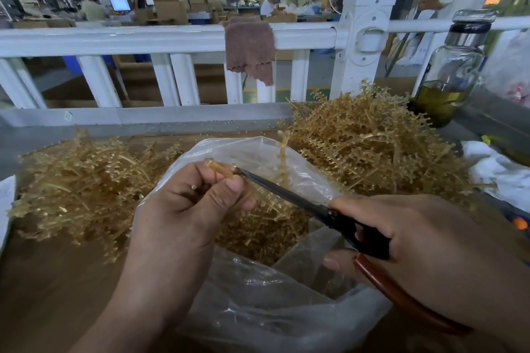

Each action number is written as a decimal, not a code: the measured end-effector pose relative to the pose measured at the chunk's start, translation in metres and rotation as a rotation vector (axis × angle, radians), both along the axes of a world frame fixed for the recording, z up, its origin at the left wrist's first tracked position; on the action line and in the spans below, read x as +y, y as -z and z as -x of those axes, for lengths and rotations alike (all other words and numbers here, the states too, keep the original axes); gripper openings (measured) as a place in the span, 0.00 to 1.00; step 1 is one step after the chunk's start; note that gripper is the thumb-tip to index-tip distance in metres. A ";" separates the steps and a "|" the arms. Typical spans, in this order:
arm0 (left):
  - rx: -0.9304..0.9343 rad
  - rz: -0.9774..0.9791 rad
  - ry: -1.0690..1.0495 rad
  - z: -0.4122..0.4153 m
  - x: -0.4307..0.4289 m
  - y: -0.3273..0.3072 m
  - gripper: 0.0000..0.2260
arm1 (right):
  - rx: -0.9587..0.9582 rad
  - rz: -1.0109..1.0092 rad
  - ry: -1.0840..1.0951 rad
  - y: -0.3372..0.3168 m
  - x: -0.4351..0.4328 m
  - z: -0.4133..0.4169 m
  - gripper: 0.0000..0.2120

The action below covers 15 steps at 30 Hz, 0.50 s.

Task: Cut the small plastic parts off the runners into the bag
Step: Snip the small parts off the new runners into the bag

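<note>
Amber runner [222, 170] pinched by left hand [183, 209]; right hand [415, 241] grips scissors [304, 205] over bag [258, 306].

Both forearms come in from the lower edge, the left from below, the right from the lower right corner. The left grip [195, 203] is raised with its back toward the camera, fingers curled, thumb and forefinger pinching a short runner [220, 170]. The right grip [415, 238] sits lower, fingers curled round the scissors [289, 195] handles, forefinger stretched toward the pivot, thumb tip showing beneath.
</note>
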<state>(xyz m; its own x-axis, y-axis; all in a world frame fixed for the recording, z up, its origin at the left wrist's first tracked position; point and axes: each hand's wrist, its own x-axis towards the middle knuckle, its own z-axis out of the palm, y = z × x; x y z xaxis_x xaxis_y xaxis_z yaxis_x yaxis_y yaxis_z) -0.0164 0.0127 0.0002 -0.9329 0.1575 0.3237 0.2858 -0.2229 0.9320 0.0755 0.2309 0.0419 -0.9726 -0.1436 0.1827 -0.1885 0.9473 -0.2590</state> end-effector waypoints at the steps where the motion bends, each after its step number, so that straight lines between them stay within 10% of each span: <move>1: 0.021 0.035 -0.005 -0.001 0.000 0.000 0.10 | -0.009 -0.004 -0.004 -0.001 0.000 0.000 0.22; 15: 0.084 0.121 -0.019 -0.006 0.004 -0.002 0.10 | 0.046 0.039 -0.050 0.001 0.001 0.001 0.23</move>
<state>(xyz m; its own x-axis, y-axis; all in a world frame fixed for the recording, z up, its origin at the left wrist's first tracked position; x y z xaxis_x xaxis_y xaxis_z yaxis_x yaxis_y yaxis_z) -0.0109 0.0163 0.0024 -0.9065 0.1828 0.3806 0.3671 -0.1040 0.9244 0.0742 0.2324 0.0410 -0.9547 -0.1836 0.2340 -0.2480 0.9257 -0.2857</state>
